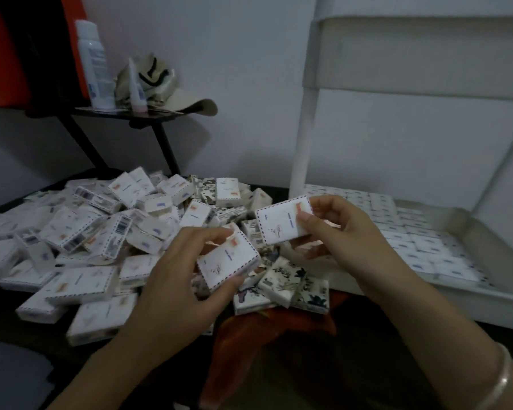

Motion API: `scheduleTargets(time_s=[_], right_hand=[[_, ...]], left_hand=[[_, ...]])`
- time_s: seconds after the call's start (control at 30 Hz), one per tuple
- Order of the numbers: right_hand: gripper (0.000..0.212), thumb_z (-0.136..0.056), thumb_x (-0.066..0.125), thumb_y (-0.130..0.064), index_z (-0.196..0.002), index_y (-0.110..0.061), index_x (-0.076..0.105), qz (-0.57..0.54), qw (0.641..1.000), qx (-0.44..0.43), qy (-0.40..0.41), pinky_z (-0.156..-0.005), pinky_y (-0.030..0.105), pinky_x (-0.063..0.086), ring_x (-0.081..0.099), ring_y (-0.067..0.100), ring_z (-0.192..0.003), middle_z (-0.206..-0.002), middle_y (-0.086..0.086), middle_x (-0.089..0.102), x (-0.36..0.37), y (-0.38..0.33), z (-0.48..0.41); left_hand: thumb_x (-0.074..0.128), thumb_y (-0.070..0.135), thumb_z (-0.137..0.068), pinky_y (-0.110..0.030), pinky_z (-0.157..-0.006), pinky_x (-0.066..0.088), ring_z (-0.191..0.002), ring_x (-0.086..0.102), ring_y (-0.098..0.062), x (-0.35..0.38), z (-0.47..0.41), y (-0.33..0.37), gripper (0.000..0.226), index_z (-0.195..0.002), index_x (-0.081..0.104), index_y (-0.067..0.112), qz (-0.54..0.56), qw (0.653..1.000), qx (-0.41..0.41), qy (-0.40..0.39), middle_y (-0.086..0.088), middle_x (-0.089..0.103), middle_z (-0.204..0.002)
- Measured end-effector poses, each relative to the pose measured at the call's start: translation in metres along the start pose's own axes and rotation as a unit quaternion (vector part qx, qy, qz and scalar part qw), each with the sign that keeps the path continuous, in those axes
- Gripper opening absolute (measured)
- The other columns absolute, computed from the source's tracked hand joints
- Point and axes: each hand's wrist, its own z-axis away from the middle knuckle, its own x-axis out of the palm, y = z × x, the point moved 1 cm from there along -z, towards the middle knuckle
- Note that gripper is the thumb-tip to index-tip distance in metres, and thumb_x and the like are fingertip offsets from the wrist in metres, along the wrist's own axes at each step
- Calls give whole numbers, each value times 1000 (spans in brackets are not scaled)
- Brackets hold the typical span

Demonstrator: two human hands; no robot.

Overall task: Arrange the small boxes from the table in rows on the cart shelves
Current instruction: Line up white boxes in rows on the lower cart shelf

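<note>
1. Left hand [187, 270], fingers curled, grips a small white airmail-bordered cardboard box [228, 263] above the heaped boxes [95, 229] on the table.
2. Right hand [341, 232] pinches a second matching box [282, 221], raised beside the white cart shelf [456, 291].

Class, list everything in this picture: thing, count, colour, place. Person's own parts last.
loose boxes: many, white, heaped on dark table
patterned boxes: several, white with dark drawings, heap's near edge
lower held box: one, white, striped border, centre
upper held box: one, white, striped border, centre
cart: one, white, right
shelved boxes: many, white, rows on cart's lower shelf
spray bottle: one, white, black stand, back left
small tube: one, pale, beside bottle
cap: one, beige, on stand
red cloth: one, under heap's near edge
bracelet: one, silver, right wrist
left hand: grips lower box
right hand: pinches upper box
</note>
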Motion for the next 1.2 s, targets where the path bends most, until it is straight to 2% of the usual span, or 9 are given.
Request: scheduleTargets(time_s=[0.2, 0.4, 0.5, 0.63, 0.8, 0.87, 0.97, 1.1, 1.2], right_hand=[[16, -93, 62, -16, -108, -13, 62, -24, 997, 4, 68, -47, 24, 47, 65, 18, -56, -96, 16, 69, -74, 6, 5], [28, -98, 55, -23, -122, -10, 51, 39, 973, -7, 228, -57, 27, 57, 69, 22, -66, -108, 15, 64, -161, 23, -37], [21, -99, 53, -25, -118, -17, 50, 91, 960, 22, 263, -70, 36, 60, 71, 23, -70, -115, 11, 61, -197, 39, -64], [18, -100, 48, -23, -117, -27, 49, 284, 926, 8, 250, -81, 43, 57, 69, 23, -82, -123, 2, 59, -221, 49, -96], [27, -98, 47, -23, -124, -29, 52, 523, 837, -46, 153, -84, 34, 45, 59, 26, -107, -123, 3, 62, -227, 67, -126], [26, -98, 49, -23, -122, -29, 53, 510, 852, -37, 113, -77, 31, 45, 60, 25, -101, -116, 2, 65, -229, 77, -134], [19, -99, 50, -21, -115, -28, 55, 387, 920, 10, 64, -67, 21, 41, 58, 17, -97, -110, -5, 61, -229, 85, -136], [21, -99, 51, -14, -117, -17, 60, 245, 966, 72, 40, -52, 2, 41, 55, 4, -80, -96, -7, 59, -228, 91, -132], [33, -99, 38, -7, -116, -15, 65, 186, 976, 104, 40, -56, 12, 48, 59, 10, -81, -105, 6, 64, -228, 96, -130]], left_hand=[[58, 53, -78, -14, -77, 49, -108, 54, 2, 43, -34, 39, 40, -116, 57, 42, 68, 995, 26, -67, 25, 54, -113], [48, 46, -87, -15, -81, 47, -104, 55, 4, 87, -73, 82, 25, -107, 62, 42, 101, 986, 56, -123, 24, 60, -105], [47, 45, -95, -33, -73, 58, -87, 67, -7, 110, -94, 96, 24, -102, 67, 33, 193, 969, -14, -151, 12, 67, -99], [45, 46, -95, -37, -65, 61, -73, 71, -22, 131, -122, 108, 31, -93, 69, 26, 332, 911, -179, -168, -8, 73, -89], [59, 55, -83, -23, -67, 53, -72, 67, -6, 149, -156, 100, 33, -93, 72, 27, 339, 906, -224, -122, 8, 74, -80], [66, 50, -81, -19, -65, 55, -72, 69, -3, 156, -170, 97, 29, -96, 69, 26, 341, 904, -235, -106, 9, 74, -81], [71, 28, -85, -18, -61, 57, -74, 70, -8, 172, -193, 94, 12, -93, 65, 19, 365, 893, -254, -67, 2, 72, -89], [67, 11, -88, -31, -73, 60, -95, 67, -20, 210, -227, 88, 19, -105, 59, 11, 345, 899, -260, -68, -6, 66, -106], [70, 8, -85, -41, -80, 59, -97, 67, -27, 246, -247, 82, 19, -102, 61, 8, 345, 899, -259, -80, -11, 67, -106]])
